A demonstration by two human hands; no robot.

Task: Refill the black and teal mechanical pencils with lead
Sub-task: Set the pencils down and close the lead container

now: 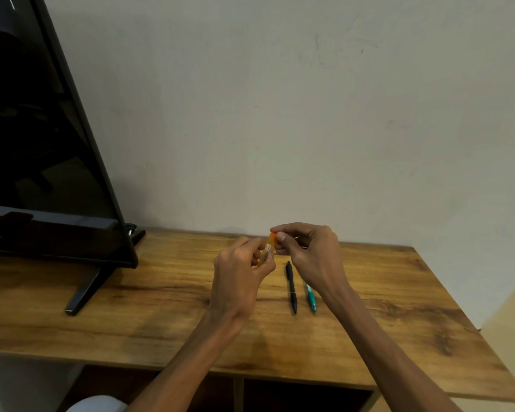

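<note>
Here, mid-frame, my left hand [241,275] grips a small orange plastic lead tube [267,248] while my right hand [306,251] pinches its orange cap [272,235].

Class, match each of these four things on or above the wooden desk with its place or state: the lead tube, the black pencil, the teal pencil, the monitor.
Things:
1. orange lead tube
2. black mechanical pencil
3. teal mechanical pencil
4. monitor

Places or states:
A. lying partly under the right forearm
B. standing at the desk's left
C. held above the desk in both hands
D. lying untouched, just left of another pencil

Pairs: 1-C, 2-D, 3-A, 4-B
</note>
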